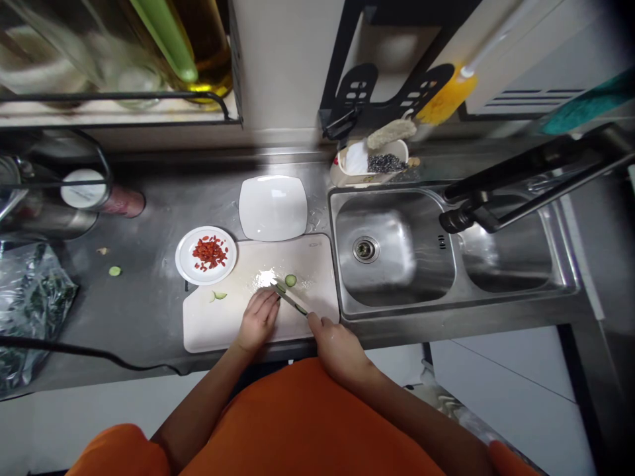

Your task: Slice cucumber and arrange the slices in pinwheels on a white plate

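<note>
My left hand rests curled on the white cutting board, pressing down on a piece of cucumber mostly hidden beneath the fingers. My right hand grips the handle of a knife whose blade lies against the left fingertips, green bits stuck to it. A round cucumber slice lies just beyond the blade, and thin green pieces sit near the board's left part.
A small round plate of red goji berries touches the board's far left corner; a square white plate stands behind it. A steel double sink with a black tap lies to the right. A stray cucumber bit lies on the counter.
</note>
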`<action>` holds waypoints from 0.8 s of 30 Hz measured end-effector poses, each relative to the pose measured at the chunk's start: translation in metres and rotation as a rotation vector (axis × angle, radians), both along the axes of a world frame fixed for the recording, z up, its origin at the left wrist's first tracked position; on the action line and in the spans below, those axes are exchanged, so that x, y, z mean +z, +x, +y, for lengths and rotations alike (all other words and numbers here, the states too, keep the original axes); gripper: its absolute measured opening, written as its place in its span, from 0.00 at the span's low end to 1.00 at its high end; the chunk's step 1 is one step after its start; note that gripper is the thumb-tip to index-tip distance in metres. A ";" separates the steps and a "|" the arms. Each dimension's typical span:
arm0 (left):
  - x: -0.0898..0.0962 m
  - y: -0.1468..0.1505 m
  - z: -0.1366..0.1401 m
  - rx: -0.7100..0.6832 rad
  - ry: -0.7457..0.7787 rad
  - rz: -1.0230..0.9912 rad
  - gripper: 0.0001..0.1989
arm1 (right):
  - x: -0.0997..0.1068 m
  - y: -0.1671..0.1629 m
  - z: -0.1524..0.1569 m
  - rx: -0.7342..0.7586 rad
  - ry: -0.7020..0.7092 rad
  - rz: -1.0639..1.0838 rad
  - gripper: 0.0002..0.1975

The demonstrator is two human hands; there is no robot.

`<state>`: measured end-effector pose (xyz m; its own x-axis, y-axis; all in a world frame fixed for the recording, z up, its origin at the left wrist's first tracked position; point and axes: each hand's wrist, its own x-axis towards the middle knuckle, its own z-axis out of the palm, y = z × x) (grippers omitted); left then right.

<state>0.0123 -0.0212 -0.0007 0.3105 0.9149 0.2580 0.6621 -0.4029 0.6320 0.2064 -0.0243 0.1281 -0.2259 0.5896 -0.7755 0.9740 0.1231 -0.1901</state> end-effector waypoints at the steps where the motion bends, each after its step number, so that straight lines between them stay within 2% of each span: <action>1: 0.000 0.000 0.000 0.001 -0.001 -0.001 0.12 | 0.000 0.000 0.000 -0.002 -0.002 0.003 0.16; 24: 0.004 0.001 0.001 -0.006 -0.021 0.000 0.12 | -0.003 -0.002 0.013 0.013 -0.029 0.033 0.16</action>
<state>0.0132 -0.0199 0.0030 0.3157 0.9184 0.2387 0.6599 -0.3932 0.6403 0.2048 -0.0117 0.1251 -0.2596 0.5639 -0.7840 0.9654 0.1302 -0.2260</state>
